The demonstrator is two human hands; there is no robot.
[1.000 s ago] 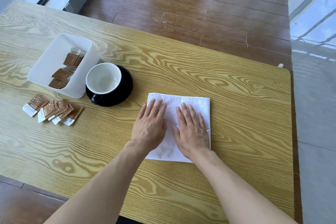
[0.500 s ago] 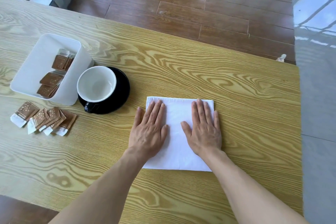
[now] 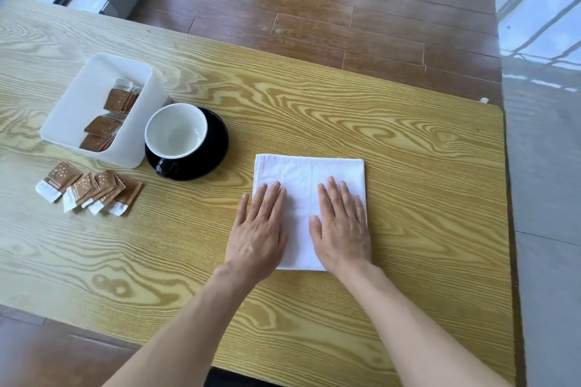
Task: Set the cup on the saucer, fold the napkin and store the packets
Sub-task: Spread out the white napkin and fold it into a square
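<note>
Pressing palm-down with fingers spread flat, the left hand (image 3: 258,233) and the right hand (image 3: 343,230) lie side by side on the near half of a folded white napkin (image 3: 306,173); neither grips anything. The napkin sits square on the wood-grain table (image 3: 408,198), right of centre. To its left stands a black cup (image 3: 176,135) with a white inside, set on a black saucer (image 3: 217,148). Just left of the saucer, touching or nearly so, is a white plastic bin (image 3: 78,104) holding several brown packets (image 3: 107,122). More loose packets (image 3: 91,188) lie fanned out on the table near the bin's near side.
</note>
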